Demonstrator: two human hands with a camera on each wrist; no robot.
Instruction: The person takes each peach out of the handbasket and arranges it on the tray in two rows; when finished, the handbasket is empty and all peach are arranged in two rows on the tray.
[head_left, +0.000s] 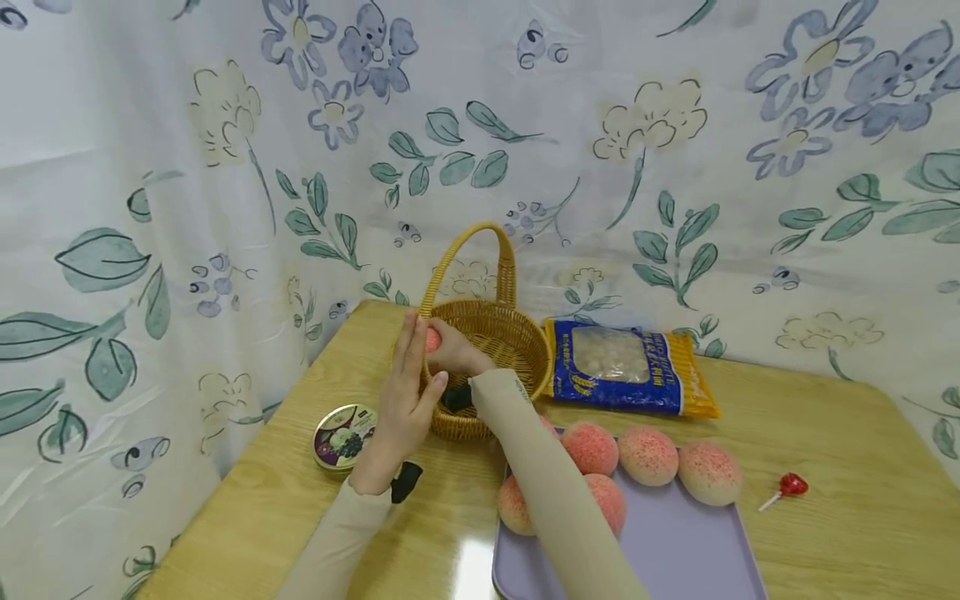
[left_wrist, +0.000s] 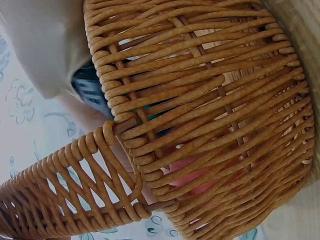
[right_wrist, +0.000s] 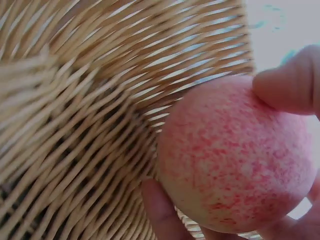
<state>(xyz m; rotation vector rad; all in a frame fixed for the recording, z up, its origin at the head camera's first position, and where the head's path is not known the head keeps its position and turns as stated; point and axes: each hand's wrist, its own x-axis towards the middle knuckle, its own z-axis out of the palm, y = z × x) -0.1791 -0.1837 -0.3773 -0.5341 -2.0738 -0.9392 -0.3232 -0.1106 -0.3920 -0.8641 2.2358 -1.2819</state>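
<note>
My right hand (head_left: 453,346) reaches over the yellow wicker basket (head_left: 542,358) and grips a pink-speckled peach (right_wrist: 235,155) at its left side. In the right wrist view the thumb lies on top of the peach and other fingers curl beneath it, close against the woven wall. My left hand (head_left: 405,396) stands upright at the basket's left side, fingers straight beside the foot of the handle (head_left: 506,267), thumb apart near the rim. Through the weave in the left wrist view, parts of the right arm and the pinkish peach show.
Several more peaches (head_left: 648,456) lie on a lilac tray (head_left: 675,550), partly behind the right sleeve. A round tin (head_left: 341,437) sits left of the basket. A blue-and-yellow bag (head_left: 622,367) lies right of it, and a red lollipop (head_left: 791,484) lies farther right.
</note>
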